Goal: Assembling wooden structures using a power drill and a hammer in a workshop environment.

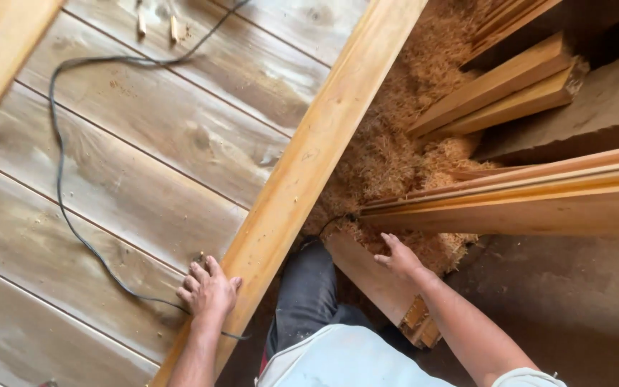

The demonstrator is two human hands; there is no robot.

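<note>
The left hand (208, 290) lies spread against the near end of the long plank (302, 165), which runs up-right away; the open right hand (399, 256) hovers beside it.

Left hand (208, 289) on long plank (302, 165), right hand (397, 256) above shavings (388, 143).

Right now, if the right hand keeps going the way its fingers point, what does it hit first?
Likely the pile of wood shavings just past the right hand, beside the long diagonal plank. The stacked boards lie further right. Depth is unclear.
</note>
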